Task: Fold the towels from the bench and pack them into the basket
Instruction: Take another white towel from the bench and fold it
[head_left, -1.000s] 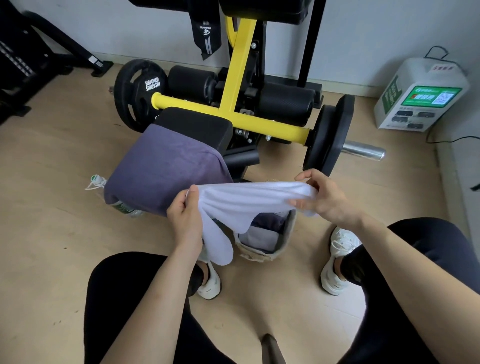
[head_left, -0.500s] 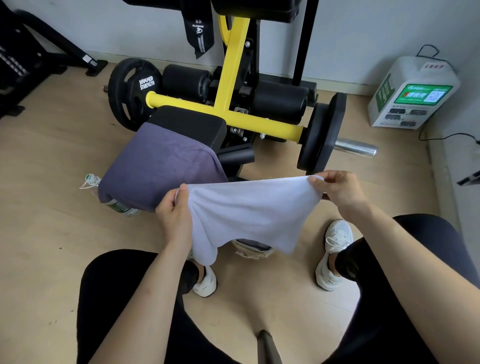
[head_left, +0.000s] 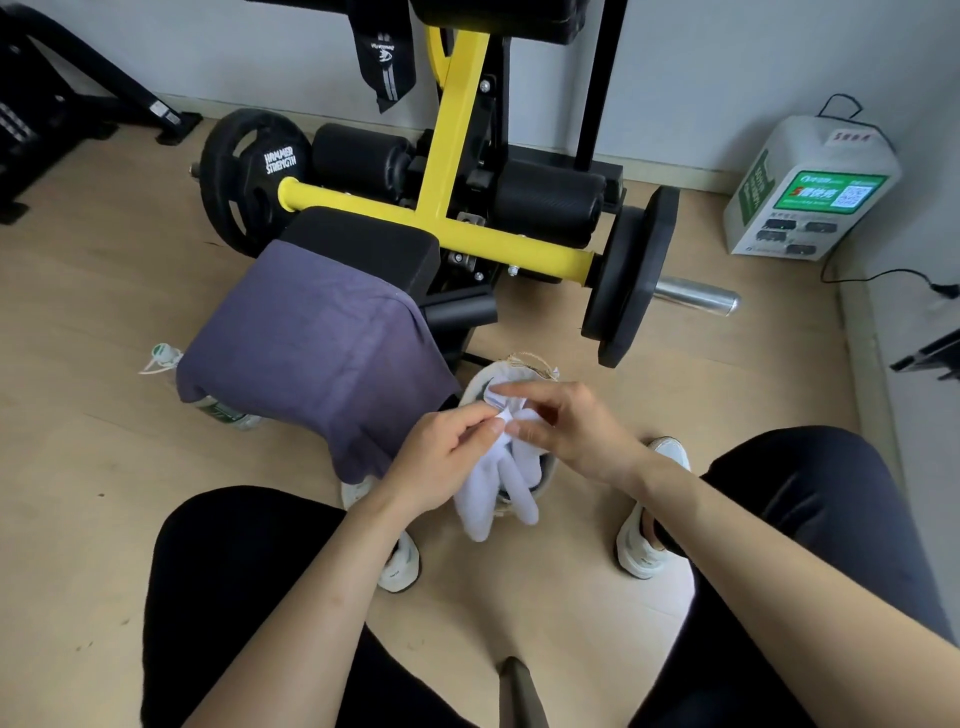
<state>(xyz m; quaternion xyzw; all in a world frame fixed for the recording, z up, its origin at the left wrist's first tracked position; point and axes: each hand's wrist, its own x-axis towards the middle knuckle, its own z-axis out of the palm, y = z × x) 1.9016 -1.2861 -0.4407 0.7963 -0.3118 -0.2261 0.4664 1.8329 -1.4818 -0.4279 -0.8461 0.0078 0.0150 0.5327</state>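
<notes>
A white towel (head_left: 496, 480) hangs doubled in loose folds between my knees, right over the small fabric basket (head_left: 511, 368) on the floor. My left hand (head_left: 447, 449) and my right hand (head_left: 563, 423) meet at its top, each pinching the towel's upper corners together. The basket is mostly hidden behind the hands and the cloth; only its far rim shows. A purple-grey towel (head_left: 311, 343) lies draped over the black padded bench seat (head_left: 363, 244) to the left.
The yellow-framed weight machine (head_left: 452, 156) with black plates (head_left: 626, 275) stands just behind the basket. A plastic bottle (head_left: 208, 405) lies on the floor by the bench. A white charging box (head_left: 810, 187) sits at the right wall. My shoes flank the basket.
The hands, which held the white towel stretched wide, have come together, so the towel now hangs folded in half over the basket.
</notes>
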